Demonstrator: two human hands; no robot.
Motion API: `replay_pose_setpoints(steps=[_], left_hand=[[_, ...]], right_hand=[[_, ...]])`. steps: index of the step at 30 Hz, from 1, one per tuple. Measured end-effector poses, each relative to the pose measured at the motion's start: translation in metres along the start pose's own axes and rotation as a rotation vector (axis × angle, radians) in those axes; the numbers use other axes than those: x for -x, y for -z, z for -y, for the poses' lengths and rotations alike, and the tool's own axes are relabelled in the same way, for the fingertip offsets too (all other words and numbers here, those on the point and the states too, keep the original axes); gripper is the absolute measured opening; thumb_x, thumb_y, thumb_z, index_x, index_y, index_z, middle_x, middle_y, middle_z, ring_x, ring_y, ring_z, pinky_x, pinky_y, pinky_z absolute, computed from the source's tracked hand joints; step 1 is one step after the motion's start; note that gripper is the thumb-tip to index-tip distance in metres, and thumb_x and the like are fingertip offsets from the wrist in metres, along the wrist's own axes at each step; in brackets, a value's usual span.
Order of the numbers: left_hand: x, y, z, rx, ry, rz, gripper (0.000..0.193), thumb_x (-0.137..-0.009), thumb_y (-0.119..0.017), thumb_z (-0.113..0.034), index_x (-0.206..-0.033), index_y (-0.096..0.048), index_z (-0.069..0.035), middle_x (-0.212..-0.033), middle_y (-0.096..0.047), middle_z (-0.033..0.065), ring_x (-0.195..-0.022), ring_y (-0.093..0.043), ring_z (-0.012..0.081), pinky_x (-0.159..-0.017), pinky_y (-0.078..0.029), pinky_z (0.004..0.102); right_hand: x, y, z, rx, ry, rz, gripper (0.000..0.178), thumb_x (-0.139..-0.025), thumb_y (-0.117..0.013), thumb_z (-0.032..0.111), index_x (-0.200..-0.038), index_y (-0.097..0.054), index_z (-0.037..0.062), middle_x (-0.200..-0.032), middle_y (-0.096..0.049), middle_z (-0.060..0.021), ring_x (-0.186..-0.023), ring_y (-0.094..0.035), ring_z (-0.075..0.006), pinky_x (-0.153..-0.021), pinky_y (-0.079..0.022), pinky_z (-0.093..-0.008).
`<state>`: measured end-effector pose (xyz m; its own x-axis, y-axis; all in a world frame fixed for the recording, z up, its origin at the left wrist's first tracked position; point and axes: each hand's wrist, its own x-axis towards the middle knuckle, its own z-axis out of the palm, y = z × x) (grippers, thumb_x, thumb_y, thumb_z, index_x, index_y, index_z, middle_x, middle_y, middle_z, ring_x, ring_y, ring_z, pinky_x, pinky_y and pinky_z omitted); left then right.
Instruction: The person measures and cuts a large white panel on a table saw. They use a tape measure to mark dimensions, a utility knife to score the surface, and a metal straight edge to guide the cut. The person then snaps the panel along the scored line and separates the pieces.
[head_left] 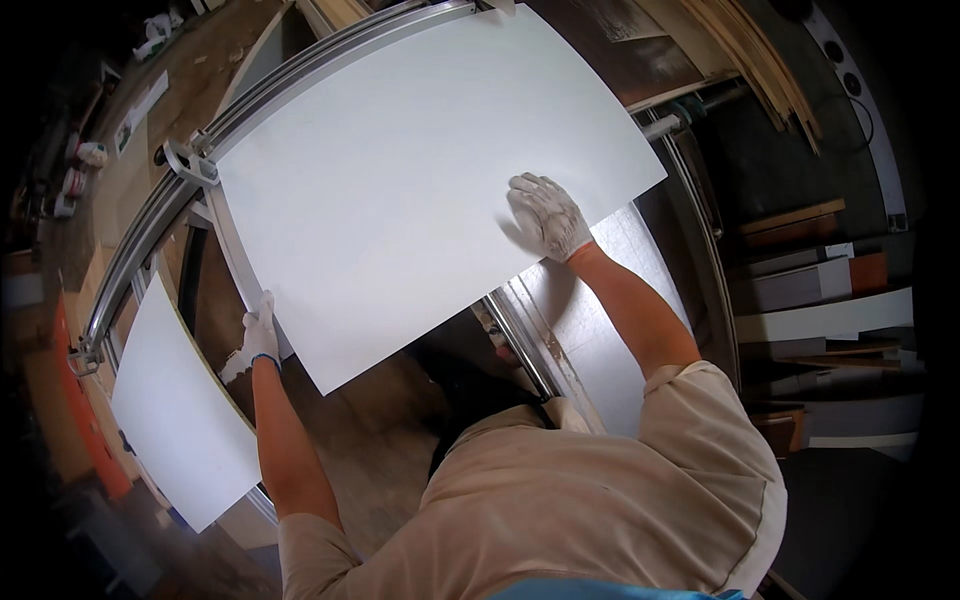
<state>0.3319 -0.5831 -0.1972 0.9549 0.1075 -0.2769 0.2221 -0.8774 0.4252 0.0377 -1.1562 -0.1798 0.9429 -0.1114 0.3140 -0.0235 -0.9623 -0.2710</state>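
Note:
A large white panel (420,180) lies across the metal bed of a sliding-table saw or similar machine, its near left corner sticking out toward me. My left hand (258,335), in a whitish work glove, is closed at the panel's left edge; part of its grip is hidden. My right hand (548,215), in a soiled glove, is laid over the panel near its front right edge. Its fingers are extended and slightly bent, with nothing in them. Along the panel's far side runs a silver rail fence (330,75), with a metal stop (188,163) near the far left corner.
A second white panel (180,410) leans at the left beside the machine frame. The bare metal tabletop (600,290) shows under my right forearm. Offcut boards (820,300) are stacked at the right, and long wooden strips (760,60) lie at the far right.

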Motion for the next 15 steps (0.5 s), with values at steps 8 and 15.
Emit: replay_pose_setpoints(steps=[8, 15], left_hand=[[0.007, -0.005, 0.001, 0.001, -0.018, -0.078, 0.11, -0.091, -0.055, -0.089, -0.141, -0.057, 0.009, -0.136, -0.068, 0.032, -0.13, -0.065, 0.045, -0.112, -0.047, 0.0488], [0.005, -0.01, 0.005, 0.121, -0.04, -0.067, 0.105, -0.091, -0.054, -0.088, -0.136, -0.06, 0.007, -0.133, -0.07, 0.0292, -0.125, -0.066, 0.0435, -0.11, -0.048, 0.0487]], right_hand=[[0.005, -0.003, 0.005, 0.005, -0.024, -0.027, 0.042, -0.101, -0.064, 0.019, -0.143, -0.06, 0.0162, -0.161, -0.053, -0.0043, -0.154, -0.045, -0.0265, -0.134, -0.03, -0.0421], [0.018, -0.017, 0.0, 0.051, 0.013, -0.11, 0.038, -0.103, -0.063, 0.02, -0.14, -0.061, 0.0166, -0.156, -0.056, -0.0028, -0.153, -0.046, -0.0252, -0.134, -0.031, -0.0426]])
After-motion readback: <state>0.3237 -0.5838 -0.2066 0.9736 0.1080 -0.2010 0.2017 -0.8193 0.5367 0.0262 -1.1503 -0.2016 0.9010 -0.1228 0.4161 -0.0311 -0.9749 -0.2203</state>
